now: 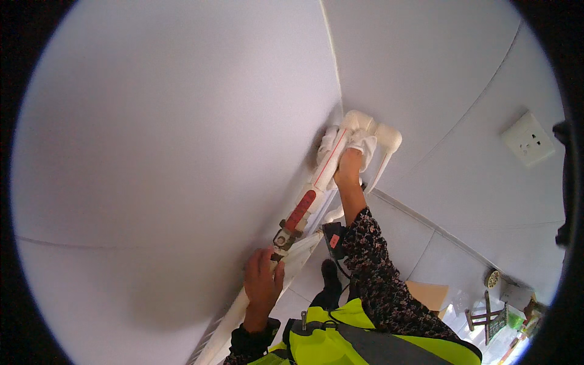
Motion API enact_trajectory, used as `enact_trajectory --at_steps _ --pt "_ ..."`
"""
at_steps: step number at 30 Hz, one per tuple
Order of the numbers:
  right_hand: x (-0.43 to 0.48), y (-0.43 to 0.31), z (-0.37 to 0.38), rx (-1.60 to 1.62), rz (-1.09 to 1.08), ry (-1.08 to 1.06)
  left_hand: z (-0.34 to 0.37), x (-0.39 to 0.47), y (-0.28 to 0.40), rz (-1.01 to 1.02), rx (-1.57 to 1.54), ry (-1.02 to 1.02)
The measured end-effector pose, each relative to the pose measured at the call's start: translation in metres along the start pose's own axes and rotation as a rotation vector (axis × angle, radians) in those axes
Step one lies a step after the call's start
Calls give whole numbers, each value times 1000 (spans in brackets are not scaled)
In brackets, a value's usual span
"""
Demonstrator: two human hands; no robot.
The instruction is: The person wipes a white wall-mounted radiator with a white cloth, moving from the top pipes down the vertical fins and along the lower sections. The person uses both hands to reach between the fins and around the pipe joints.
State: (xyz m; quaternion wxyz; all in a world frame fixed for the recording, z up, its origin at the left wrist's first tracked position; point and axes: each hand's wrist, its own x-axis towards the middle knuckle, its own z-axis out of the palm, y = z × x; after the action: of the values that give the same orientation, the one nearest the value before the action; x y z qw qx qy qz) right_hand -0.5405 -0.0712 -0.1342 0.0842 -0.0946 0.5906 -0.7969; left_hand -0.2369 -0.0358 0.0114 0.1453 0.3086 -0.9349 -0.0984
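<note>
A white plastic pipe (329, 157) with a red stripe runs along the wall near the corner. My right hand (350, 164) is on it with a white cloth (363, 143), which wraps around both sides of the pipe; the fingertips are hidden. Farther down the pipe sits a metal ball valve (284, 238) with a red lever handle (302, 210) lying along the pipe. Just below the valve, my left hand (262, 285) has its thumb and fingers on either side of the pipe fitting (276, 257).
White elbow fittings (358, 119) turn the pipe at the corner. A white radiator (296, 255) stands below the valve. On the right wall is a socket (529, 139). A folding stool (488, 317), a cardboard piece (428, 294) and a yellow reel (492, 278) lie across the tiled floor.
</note>
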Motion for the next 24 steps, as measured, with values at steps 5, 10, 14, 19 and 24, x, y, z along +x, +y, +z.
enact_trajectory --at_steps 5,10,14,19,24 --pt "1 -14 -6 -392 -91 195 0 2 0 -34 30 -57" --pt "-47 -47 -29 -226 42 -28 1 2 3 -4 56 -4" --pt "-84 -84 -44 -598 -62 -637 2 3 5 0 43 0" --pt "-99 -123 -19 154 555 -321 -1 5 8 5 66 0" --pt "-88 -98 -1 -70 155 -156 -1 4 5 -39 62 -50"
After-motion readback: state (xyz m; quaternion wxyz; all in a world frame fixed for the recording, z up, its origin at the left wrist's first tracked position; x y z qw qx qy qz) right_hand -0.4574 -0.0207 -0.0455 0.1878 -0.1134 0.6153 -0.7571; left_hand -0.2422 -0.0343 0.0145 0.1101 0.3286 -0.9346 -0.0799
